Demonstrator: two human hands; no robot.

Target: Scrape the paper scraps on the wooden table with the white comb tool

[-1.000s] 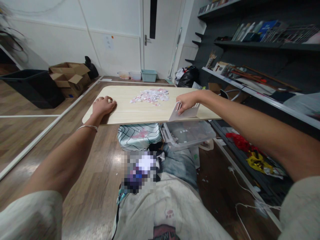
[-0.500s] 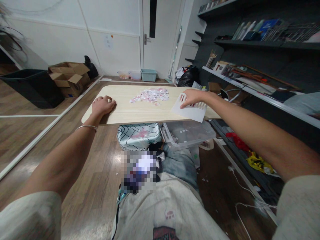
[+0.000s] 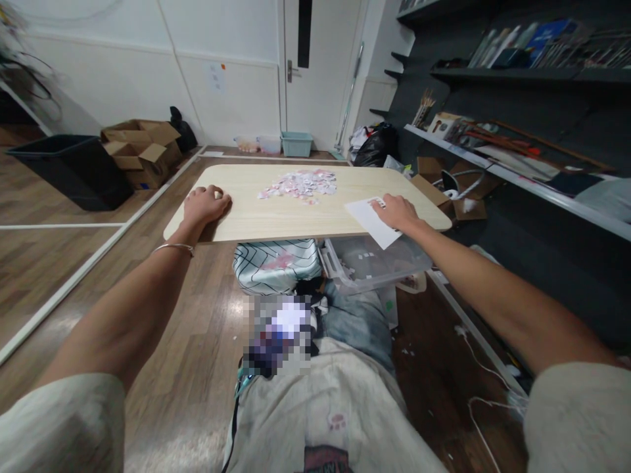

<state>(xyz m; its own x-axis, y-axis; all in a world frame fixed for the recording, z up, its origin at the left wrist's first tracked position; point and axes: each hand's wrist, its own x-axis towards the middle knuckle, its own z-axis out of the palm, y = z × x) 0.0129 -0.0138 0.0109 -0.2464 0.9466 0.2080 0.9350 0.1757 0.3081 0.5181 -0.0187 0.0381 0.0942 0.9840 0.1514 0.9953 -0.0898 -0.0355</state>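
A pale wooden tabletop [image 3: 266, 220] stretches in front of me. Toward its far middle lies a loose heap of small white and pink paper pieces [image 3: 305, 184]. My left hand [image 3: 206, 205] rests on the tabletop near its left edge, fingers bent and thumb apart, and I see nothing held. On the right, my right hand [image 3: 396, 211] grips a thin white sheet [image 3: 377, 223] with slots cut along its far part. The sheet slants low over the table, one corner reaching past the front edge. My right fingers hide some of the slots.
Under the table's front edge are a clear plastic bin [image 3: 379, 263] with some paper bits and a patterned fabric case [image 3: 276, 266]. A black bin [image 3: 69, 171] and cardboard boxes [image 3: 142, 151] stand left. Dark shelves [image 3: 503, 79] line the right. A blurred phone-like object [image 3: 280, 335] lies at my lap.
My right hand has moved slightly right and nearer me, and the white sheet has turned, its near corner lower. My left hand stays put. The view has shifted slightly.
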